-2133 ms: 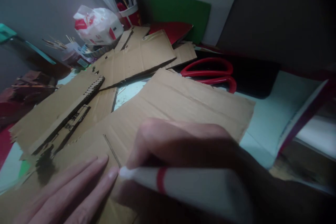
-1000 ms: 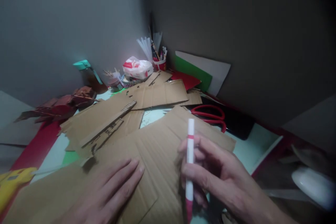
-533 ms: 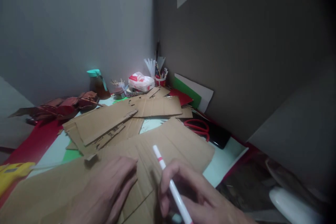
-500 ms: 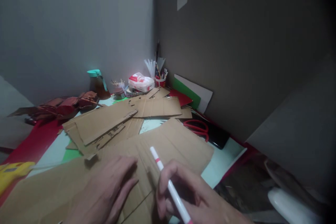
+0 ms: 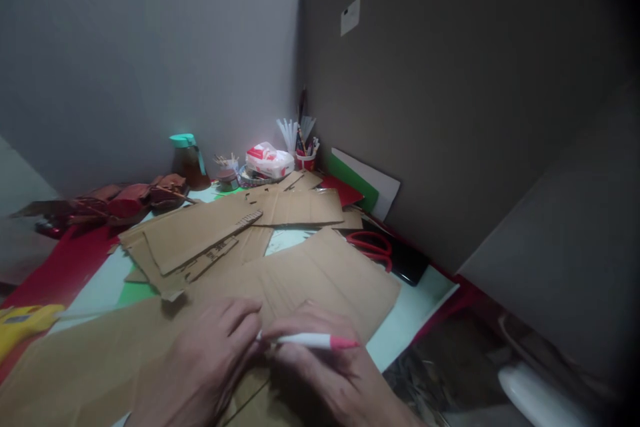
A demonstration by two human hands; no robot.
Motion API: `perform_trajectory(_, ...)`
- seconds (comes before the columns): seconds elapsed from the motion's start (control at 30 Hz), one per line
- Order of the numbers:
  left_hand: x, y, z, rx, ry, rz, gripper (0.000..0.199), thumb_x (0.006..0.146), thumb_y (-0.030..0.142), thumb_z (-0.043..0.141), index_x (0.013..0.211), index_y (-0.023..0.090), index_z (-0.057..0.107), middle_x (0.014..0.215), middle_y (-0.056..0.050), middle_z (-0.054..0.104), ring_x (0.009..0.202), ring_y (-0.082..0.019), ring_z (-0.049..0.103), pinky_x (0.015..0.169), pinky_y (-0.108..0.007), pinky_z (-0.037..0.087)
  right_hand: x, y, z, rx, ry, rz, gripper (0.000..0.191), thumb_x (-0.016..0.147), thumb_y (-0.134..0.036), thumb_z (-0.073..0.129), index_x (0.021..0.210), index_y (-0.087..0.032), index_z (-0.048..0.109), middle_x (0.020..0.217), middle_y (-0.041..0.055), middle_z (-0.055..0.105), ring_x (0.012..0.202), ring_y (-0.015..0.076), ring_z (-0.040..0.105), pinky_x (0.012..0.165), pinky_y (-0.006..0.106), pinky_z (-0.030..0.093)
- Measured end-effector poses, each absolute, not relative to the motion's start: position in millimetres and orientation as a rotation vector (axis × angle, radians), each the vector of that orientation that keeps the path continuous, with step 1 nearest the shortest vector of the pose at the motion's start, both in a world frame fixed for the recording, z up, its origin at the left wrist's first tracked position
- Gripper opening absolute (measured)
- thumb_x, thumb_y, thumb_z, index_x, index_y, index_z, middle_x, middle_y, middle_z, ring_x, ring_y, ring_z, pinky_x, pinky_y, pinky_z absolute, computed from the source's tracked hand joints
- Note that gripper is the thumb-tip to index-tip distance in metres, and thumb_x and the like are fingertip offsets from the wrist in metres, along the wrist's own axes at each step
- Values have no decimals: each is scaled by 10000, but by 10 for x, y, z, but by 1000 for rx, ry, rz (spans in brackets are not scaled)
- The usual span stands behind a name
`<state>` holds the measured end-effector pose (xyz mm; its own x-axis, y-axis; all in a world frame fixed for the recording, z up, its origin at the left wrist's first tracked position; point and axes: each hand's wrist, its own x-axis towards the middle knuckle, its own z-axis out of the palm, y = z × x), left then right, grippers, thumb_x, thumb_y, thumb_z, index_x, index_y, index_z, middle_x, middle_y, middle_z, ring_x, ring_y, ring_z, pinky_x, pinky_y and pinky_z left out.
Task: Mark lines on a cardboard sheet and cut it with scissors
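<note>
A white marker with a pink end (image 5: 315,341) lies nearly level in my right hand (image 5: 325,360), whose fingers are closed round it. Close beside it, my left hand (image 5: 207,353) rests on a large sheet of brown cardboard (image 5: 310,273). The left fingers are bent together near the marker's far end, and I cannot make out whether they hold anything. A dark line crosses the cardboard just below the hands.
More cardboard pieces (image 5: 200,233) lie beyond the sheet. Red-handled scissors (image 5: 373,247) and a black phone (image 5: 410,263) are at the right. A yellow glue gun (image 5: 27,323) sits at the left. A lidded jug (image 5: 190,163) and a pen cup (image 5: 305,160) stand behind.
My right hand has moved left, up against my left hand. The marker has turned from a steep slant to nearly level, its pink end now pointing right.
</note>
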<state>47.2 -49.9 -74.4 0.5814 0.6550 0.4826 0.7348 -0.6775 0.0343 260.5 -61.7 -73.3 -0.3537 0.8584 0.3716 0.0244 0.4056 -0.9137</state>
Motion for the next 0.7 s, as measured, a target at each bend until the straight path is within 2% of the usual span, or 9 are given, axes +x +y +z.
perform_trajectory(0.13, 332, -457, -980, -2616, -1179, -618, 238, 1043, 435, 407, 1158, 322, 583, 1125, -17, 749, 1004, -209, 729, 804, -323, 623, 2562, -622, -764, -755, -1664, 926, 226, 986, -261, 597, 1021, -226, 818, 926, 54, 814, 833, 186, 715, 805, 300, 532)
perform_trajectory(0.27, 225, -395, -1056, -2581, -970, -512, 245, 1039, 388, 404, 1148, 287, 599, 1204, -30, 750, 1084, -209, 705, 871, -317, 596, 2543, -663, -836, -783, -1592, 868, 193, 958, -221, 641, 1001, -238, 828, 897, 52, 819, 805, 202, 732, 746, 304, 555)
perform_trajectory(0.53, 364, -409, -828, -2474, -791, -561, 282, 1060, 359, 331, 1054, 248, 590, 1060, -36, 808, 982, -184, 760, 815, -254, 608, 2442, -688, -991, -784, -1411, 807, 147, 923, -229, 675, 914, -192, 817, 760, 42, 778, 622, 154, 671, 566, 259, 510)
perform_trajectory(0.63, 341, -405, -791, -2466, -770, -607, 296, 1065, 334, 327, 1093, 211, 595, 1068, -50, 812, 998, -174, 763, 862, -228, 586, 2566, -694, -917, -701, -1429, 688, 145, 932, -239, 657, 928, -212, 799, 748, 26, 764, 635, 156, 664, 613, 278, 518)
perform_trajectory(0.7, 306, -406, -796, -2522, -767, -617, 274, 1046, 282, 385, 1186, 196, 604, 1167, -43, 792, 1088, -150, 733, 964, -205, 538, 2726, -701, -780, -758, -1514, 639, 212, 919, -123, 638, 1026, -239, 781, 841, 25, 772, 728, 171, 691, 714, 315, 545)
